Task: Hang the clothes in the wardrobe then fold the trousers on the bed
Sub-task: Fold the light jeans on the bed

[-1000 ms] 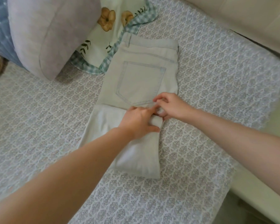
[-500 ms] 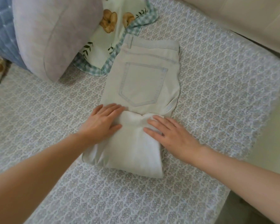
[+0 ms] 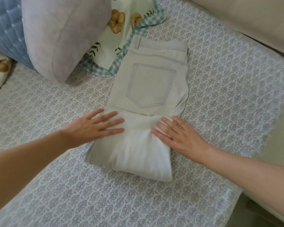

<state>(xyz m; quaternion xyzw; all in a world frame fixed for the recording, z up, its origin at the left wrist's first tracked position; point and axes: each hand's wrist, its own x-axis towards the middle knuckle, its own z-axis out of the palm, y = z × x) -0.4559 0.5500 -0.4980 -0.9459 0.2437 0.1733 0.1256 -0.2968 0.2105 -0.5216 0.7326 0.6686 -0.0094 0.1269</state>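
On my feed the pale trousers (image 3: 147, 82) lay folded on the patterned bed (image 3: 219, 79), back pocket up, the legs doubled over below it. The left hand (image 3: 92, 128) lay flat on the fold's left edge, fingers straight, gripping nothing. The right hand (image 3: 182, 136) rested equally flat on the right side. Both hid parts of the fold line. The waistband's far left corner touched a floral cloth (image 3: 115, 30), which was half buried under a grey pillow (image 3: 59, 35). I saw both forearms cut off by the frame.
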